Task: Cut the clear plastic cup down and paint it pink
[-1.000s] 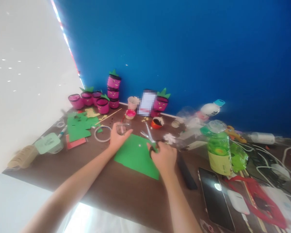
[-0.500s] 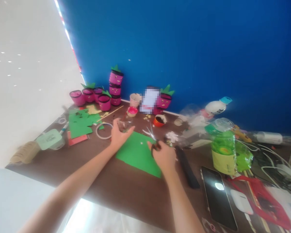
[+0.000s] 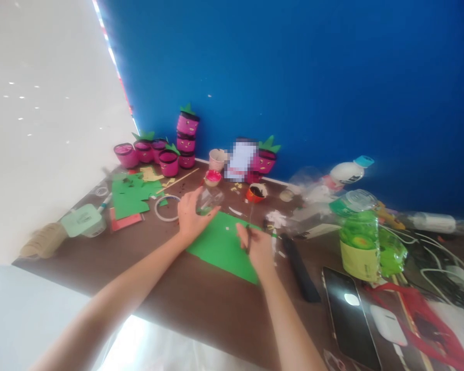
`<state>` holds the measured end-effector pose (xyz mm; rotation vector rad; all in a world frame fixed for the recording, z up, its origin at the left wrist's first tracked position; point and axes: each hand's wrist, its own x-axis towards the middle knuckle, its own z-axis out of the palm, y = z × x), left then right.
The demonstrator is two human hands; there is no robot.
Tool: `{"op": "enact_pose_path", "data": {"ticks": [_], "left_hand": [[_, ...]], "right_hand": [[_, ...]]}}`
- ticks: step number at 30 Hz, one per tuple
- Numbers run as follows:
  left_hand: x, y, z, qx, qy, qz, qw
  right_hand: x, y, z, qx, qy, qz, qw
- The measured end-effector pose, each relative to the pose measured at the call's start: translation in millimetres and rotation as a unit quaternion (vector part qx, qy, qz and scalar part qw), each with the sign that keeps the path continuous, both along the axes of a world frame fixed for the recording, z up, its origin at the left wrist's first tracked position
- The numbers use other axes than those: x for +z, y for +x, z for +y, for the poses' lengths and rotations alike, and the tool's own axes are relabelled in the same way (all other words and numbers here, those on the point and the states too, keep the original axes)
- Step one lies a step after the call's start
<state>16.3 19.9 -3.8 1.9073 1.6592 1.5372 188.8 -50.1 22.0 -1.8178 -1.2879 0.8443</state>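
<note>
My left hand (image 3: pixel 193 216) curls around the near left side of a clear plastic cup-like piece (image 3: pixel 212 197), thumb in front of it and fingers along its left. The piece hangs or rests at the far left corner of a green sheet (image 3: pixel 220 246); its contact with the table is hard to tell. In my right hand (image 3: pixel 259 247) is a pair of scissors (image 3: pixel 249 230), gripped by the dark handles over the sheet's right part. The thin blades point away from me and are blurred. A tiny pale scrap (image 3: pixel 227 228) lies on the sheet.
Left are a tape roll (image 3: pixel 156 210), a cut green sheet (image 3: pixel 129 198) and a mint container (image 3: pixel 83 220). Magenta pots (image 3: pixel 168 163) line the blue wall. An orange cup (image 3: pixel 251 194) stands behind the scissors. Rightward lie a black bar (image 3: pixel 300 268), a phone (image 3: pixel 350 319) and green bottle parts (image 3: pixel 358 234).
My left hand and the clear piece have shifted slightly right. My right hand has turned the scissors, whose spread blades now appear as a thin line. The view has shifted a little.
</note>
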Motion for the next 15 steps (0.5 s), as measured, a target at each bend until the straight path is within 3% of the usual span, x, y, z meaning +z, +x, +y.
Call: {"op": "enact_pose_path", "data": {"ticks": [4, 7, 10, 15], "left_hand": [[-0.7, 0, -7, -0.055, 0.083, 0.082, 0.992], [-0.8, 0, -12, -0.096, 0.169, 0.136, 0.971], [0.1, 0, -14, -0.122, 0.225, 0.172, 0.951], [-0.8, -1, -10, -0.168, 0.230, 0.164, 0.945]], "right_hand": [[2.8, -8, 0, -0.030, 0.017, 0.183, 0.982], [4.7, -12, 0, -0.039, 0.013, 0.255, 0.966], [6.0, -15, -1, -0.042, 0.017, 0.270, 0.962], [6.2, -15, -2, -0.050, 0.015, 0.247, 0.968]]}}
